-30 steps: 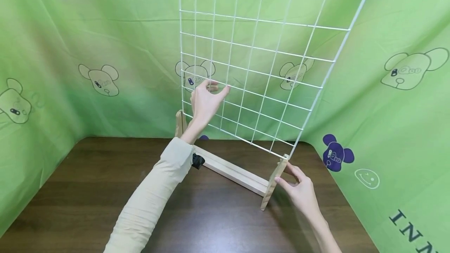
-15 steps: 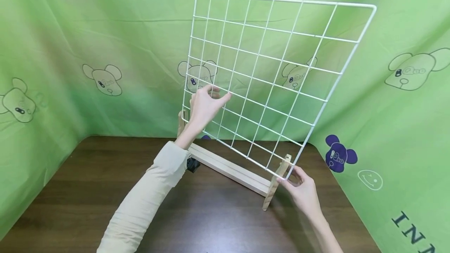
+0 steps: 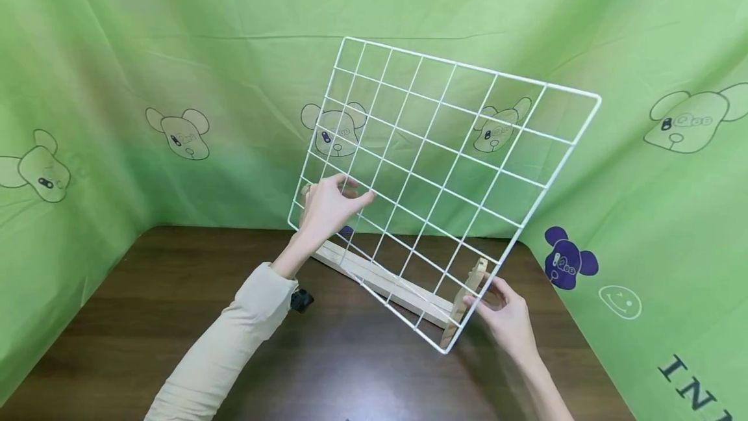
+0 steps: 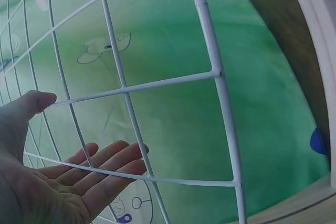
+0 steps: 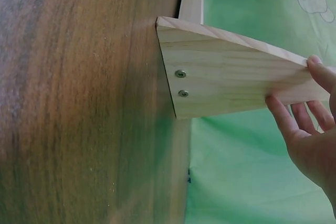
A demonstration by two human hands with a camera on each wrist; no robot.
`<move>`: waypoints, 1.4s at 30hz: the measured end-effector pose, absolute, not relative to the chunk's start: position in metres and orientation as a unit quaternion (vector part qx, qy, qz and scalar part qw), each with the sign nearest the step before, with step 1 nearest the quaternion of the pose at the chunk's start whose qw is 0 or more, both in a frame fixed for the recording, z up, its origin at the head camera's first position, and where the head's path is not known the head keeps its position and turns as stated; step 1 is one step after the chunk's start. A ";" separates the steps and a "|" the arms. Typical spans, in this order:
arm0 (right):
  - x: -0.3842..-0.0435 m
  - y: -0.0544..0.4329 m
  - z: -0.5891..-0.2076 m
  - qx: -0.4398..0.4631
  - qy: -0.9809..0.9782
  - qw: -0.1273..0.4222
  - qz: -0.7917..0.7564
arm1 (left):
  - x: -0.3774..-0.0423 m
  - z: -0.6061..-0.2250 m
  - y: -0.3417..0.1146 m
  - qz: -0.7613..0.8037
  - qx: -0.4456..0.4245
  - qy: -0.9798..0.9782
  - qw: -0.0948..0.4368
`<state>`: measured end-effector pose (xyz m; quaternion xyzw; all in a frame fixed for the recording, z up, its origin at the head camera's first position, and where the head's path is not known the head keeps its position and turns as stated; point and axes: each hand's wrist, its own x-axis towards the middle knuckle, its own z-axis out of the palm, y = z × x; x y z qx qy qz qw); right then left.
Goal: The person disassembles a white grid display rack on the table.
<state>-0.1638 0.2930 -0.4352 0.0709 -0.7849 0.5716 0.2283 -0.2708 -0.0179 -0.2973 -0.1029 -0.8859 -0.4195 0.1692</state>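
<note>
In the head view a white wire grid panel [image 3: 546,186] leans back, its lower right corner low in front of the wooden stand. My left hand [image 3: 328,210] holds the grid near its left side, thumb on the near face and fingers reaching through behind the wires [image 4: 216,73]. My right hand [image 3: 510,325] grips the stand's right side panel [image 3: 467,286], thumb on one edge and fingers on the other. In the right wrist view that panel [image 5: 220,72] shows two screws. The stand's crossbar [image 3: 380,277] is partly behind the grid; its left upright is mostly hidden.
The stand rests on a dark brown wooden table [image 3: 146,317]. Green printed cloth [image 3: 245,83] hangs at the back and both sides. A small black object [image 3: 301,300] sits below the left sleeve cuff [image 3: 269,294].
The grid has come down and toward me, its bottom edge dropping from the uprights' tops to in front of the stand. My left hand lowered with it; my right hand stays at the side panel.
</note>
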 end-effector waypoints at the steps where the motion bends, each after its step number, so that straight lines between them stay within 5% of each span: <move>1: -0.164 0.293 -0.435 0.071 -0.785 0.227 0.572 | -0.269 -0.300 -0.019 -0.421 -0.104 -0.885 0.168; 8: -0.166 0.302 -0.434 0.079 -0.799 0.199 0.562 | -0.256 -0.315 -0.029 -0.419 -0.117 -0.888 0.150; 20: -0.173 0.316 -0.439 0.234 -0.735 0.151 0.618 | -0.241 -0.344 -0.044 -0.386 -0.126 -0.906 0.121; 42: -0.172 0.327 -0.442 0.237 -0.720 0.148 0.635 | -0.234 -0.377 -0.064 -0.351 -0.139 -0.919 0.110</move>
